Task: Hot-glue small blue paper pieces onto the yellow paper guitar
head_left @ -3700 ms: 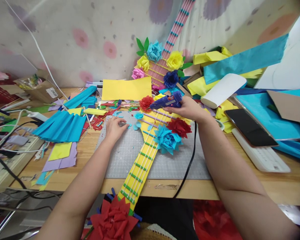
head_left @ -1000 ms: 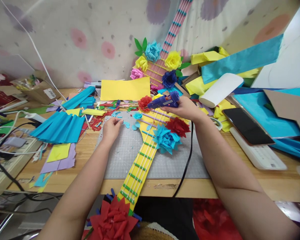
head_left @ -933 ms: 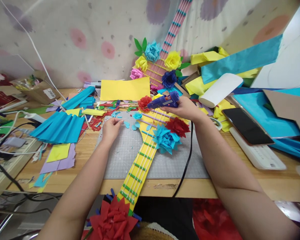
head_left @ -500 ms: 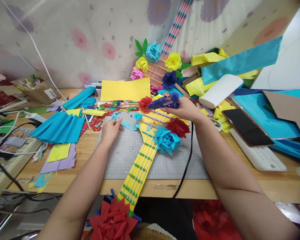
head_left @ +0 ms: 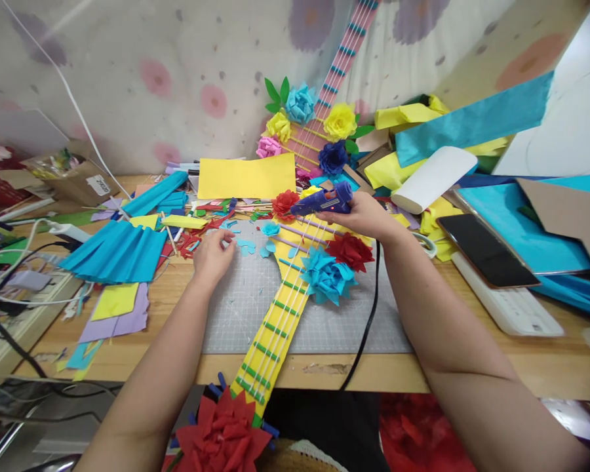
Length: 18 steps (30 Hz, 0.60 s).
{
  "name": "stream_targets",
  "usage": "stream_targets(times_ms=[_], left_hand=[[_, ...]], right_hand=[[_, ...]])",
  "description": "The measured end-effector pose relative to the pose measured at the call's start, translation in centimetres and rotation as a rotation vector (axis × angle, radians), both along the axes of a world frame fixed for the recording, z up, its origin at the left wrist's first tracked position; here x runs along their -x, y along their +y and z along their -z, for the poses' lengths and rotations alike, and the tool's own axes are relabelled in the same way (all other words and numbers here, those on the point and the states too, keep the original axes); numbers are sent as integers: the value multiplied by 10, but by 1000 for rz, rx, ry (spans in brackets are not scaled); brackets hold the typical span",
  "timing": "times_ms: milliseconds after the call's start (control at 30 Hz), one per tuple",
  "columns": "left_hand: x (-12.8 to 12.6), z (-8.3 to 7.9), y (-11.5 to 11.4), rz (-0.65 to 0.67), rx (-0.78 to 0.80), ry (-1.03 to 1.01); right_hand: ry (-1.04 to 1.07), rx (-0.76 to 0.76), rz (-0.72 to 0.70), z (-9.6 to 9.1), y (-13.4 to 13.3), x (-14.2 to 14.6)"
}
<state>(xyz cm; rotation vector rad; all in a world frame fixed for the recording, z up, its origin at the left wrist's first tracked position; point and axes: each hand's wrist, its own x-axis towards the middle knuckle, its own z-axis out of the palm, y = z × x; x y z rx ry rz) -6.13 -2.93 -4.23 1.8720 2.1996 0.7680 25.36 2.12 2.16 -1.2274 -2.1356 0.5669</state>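
Note:
My right hand (head_left: 366,215) is wrapped round a blue hot glue gun (head_left: 327,200), its nozzle pointing left over the body of a yellow paper guitar (head_left: 288,288). Over the left part of the grey cutting mat (head_left: 240,308), my left hand (head_left: 214,254) is closed with its fingertips curled together; whatever they may hold is too small to make out. Light blue paper petals (head_left: 246,247) lie just right of it. The guitar carries a large blue paper flower (head_left: 329,275), red flowers (head_left: 350,252) and a small blue flower (head_left: 270,228). A bigger red flower (head_left: 225,429) covers its near end.
Behind stands a pink paper guitar (head_left: 324,98) with flowers. A yellow sheet (head_left: 247,177) and paper scraps lie at the back. Pleated blue paper (head_left: 118,252) is on the left. A phone (head_left: 486,250) rests at right on a white device (head_left: 511,301). The gun's black cord (head_left: 368,328) crosses the mat.
My left hand has shifted slightly left and back, and its fingers have curled in more. The right hand and the glue gun stay in place.

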Motion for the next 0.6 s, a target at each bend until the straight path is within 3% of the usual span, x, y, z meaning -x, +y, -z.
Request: stream_targets(times_ms=[133,233,400,600], left_hand=[[3,6,3,211,37,39],[4,6,2,295,85,47],[5,3,-1,336,111,126],[5,5,1,318,95,83]], right_hand=[[6,9,-13,1,0,0],[-6,20,-4,1,1,0],[2,5,3,1,1,0],[-12,21,3,-2,-1,0]])
